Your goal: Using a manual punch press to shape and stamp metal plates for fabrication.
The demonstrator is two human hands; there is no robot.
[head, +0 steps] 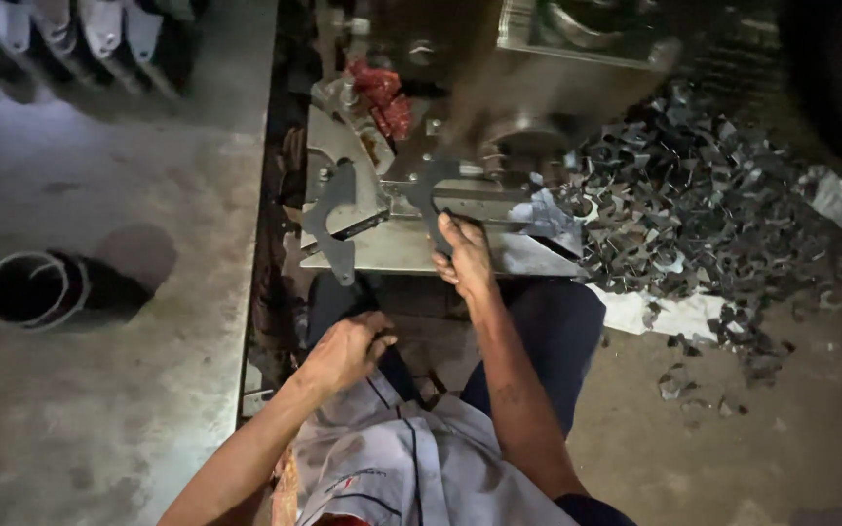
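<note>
Head view, looking down past the person's lap, shows both bare hands at a metal press bed. The right hand reaches forward onto the bed, with its fingers closed around the lower end of a dark, curved flat steel part; the upper end of that part lies under the blurred machine head, which stands at the rear of the bed. The left hand is drawn back near the person's left knee, well apart from the bed; its fingers are curled together, and whether they enclose anything cannot be told. A second dark flat part, of similar curved outline, lies on the left portion of the bed, touched by neither hand, with its lower end overhanging the front edge. A red rag sits on the machine behind this part. To the right of the bed, a large heap of grey stamped metal offcuts covers the floor and partly overlies a pale sheet. To the left of the machine, on the concrete floor, a short open metal ring stands by itself, and a row of pale shaped parts lies along the upper edge of the view.
</note>
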